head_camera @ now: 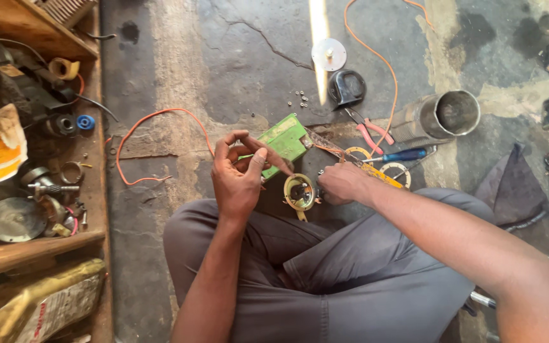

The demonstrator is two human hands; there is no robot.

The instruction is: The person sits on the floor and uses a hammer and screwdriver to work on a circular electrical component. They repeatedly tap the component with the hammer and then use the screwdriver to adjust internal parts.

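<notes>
Round yellow-rimmed part (pixel 300 192), open in the middle with dark metal inside, sits on the floor just ahead of the crossed legs, between the two hands. Right hand (pixel 344 183) rests at its right edge, fingers curled down against it; what they pinch, if anything, is hidden. Left hand (pixel 239 174) is raised just left of the part, thumb and forefinger closed on a thin dark tool (pixel 273 159), probably a probe or small screwdriver, whose tip slants down toward the part's rim.

Just beyond the left fingertips: a green rectangular box (pixel 285 140), tilted, touching a strip of circuit board (pixel 351 162) that runs right, behind the right knuckles. Past the right fingers lie a blue-handled screwdriver (pixel 405 154), pink-handled pliers (pixel 371 132) and two pale rings (pixel 396 173). Farther out: a steel cylinder (pixel 443 115) on its side, a black horn (pixel 346 87), a round metal disc (pixel 328 54), loose screws (pixel 298 97). Orange wire (pixel 154 121) loops left of the left hand. Wooden shelf (pixel 90 190) of spare parts well off to the left.
</notes>
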